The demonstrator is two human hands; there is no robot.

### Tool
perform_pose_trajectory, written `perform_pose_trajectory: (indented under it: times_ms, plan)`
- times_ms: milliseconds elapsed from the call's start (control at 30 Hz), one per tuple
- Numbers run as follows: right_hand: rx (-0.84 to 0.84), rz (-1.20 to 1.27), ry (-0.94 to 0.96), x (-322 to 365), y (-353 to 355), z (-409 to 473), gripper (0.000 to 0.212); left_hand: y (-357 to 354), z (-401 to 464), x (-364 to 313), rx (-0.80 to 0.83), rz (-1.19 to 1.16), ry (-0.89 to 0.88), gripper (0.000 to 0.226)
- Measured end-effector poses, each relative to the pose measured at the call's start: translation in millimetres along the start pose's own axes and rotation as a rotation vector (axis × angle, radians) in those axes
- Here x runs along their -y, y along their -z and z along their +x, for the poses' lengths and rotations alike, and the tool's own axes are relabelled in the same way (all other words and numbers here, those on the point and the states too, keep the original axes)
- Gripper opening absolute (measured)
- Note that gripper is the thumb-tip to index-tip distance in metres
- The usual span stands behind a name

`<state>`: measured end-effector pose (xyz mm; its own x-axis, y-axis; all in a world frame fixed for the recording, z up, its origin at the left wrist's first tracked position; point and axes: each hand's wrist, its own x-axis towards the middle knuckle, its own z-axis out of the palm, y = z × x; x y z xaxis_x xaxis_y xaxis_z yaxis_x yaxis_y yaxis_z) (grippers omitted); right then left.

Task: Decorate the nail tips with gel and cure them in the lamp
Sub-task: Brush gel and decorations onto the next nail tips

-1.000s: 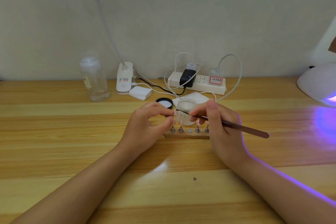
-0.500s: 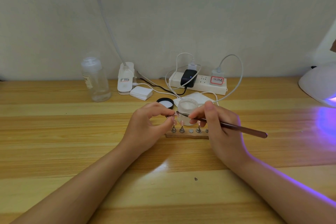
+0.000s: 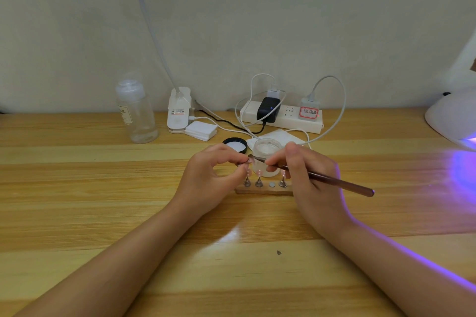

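Left hand [image 3: 211,177] curled, thumb and forefinger pinching small nail tip [image 3: 249,160] above wooden stand [image 3: 262,190]. Right hand [image 3: 306,177] curled round brush [image 3: 322,177], pen-style grip. Brush long axis runs lower right to upper left; bristle end points left, touching nail tip, just before jar [image 3: 266,156]. Lamp [image 3: 453,118] far right, glowing purple.

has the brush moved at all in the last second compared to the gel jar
No, barely: the brush in the right hand keeps its tip at the nail tip pinched by the left hand, in front of the gel jar, as before.
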<state>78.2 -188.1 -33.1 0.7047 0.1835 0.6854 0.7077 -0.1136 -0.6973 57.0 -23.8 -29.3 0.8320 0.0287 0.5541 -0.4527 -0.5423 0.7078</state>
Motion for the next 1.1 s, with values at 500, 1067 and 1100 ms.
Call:
perform_pose_trajectory:
  times_ms: [500, 1067, 1100]
  plan:
    - [-0.046, 0.04, -0.044, 3.5, 1.1, 2.8, 0.037, 0.2, -0.3, -0.8, -0.002, -0.019, 0.002, 0.021]
    - [-0.093, 0.074, -0.072, 5.9, 0.9, -0.4, 0.042, 0.5, -0.7, -1.6, 0.002, -0.032, 0.002, 0.025]
    - [-0.084, 0.061, -0.073, 6.0, 0.2, 0.0, 0.04, 0.8, -0.6, -1.5, 0.001, -0.034, 0.002, 0.025]
